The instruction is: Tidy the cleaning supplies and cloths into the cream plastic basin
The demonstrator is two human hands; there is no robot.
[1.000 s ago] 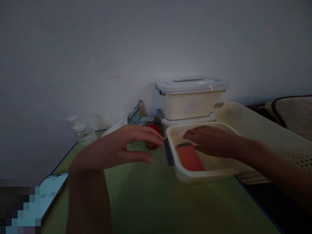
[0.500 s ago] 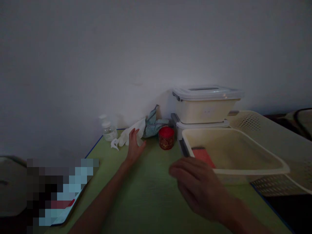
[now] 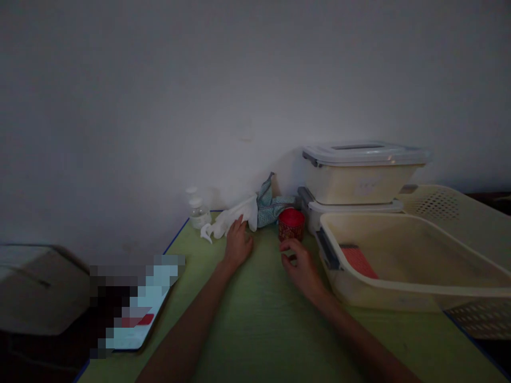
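Note:
My left hand [image 3: 238, 244] lies flat on the green table [image 3: 247, 319], fingers stretched toward a white glove [image 3: 229, 219] by the wall. My right hand [image 3: 300, 265] hovers just in front of a small red cup [image 3: 291, 224], fingers curled loosely apart with nothing in them. A teal cloth [image 3: 268, 204] lies behind the glove.
A cream tub [image 3: 411, 290] at the right holds a red grater [image 3: 358, 261]. Behind it stand two stacked lidded boxes [image 3: 361, 175] and a perforated basket [image 3: 451, 213]. A small bottle [image 3: 198, 212] stands by the wall. A phone [image 3: 139, 324] lies at the left edge.
My right hand has left the tub and come forward to the red cup. My left hand has reached out to the glove. The view has shifted left.

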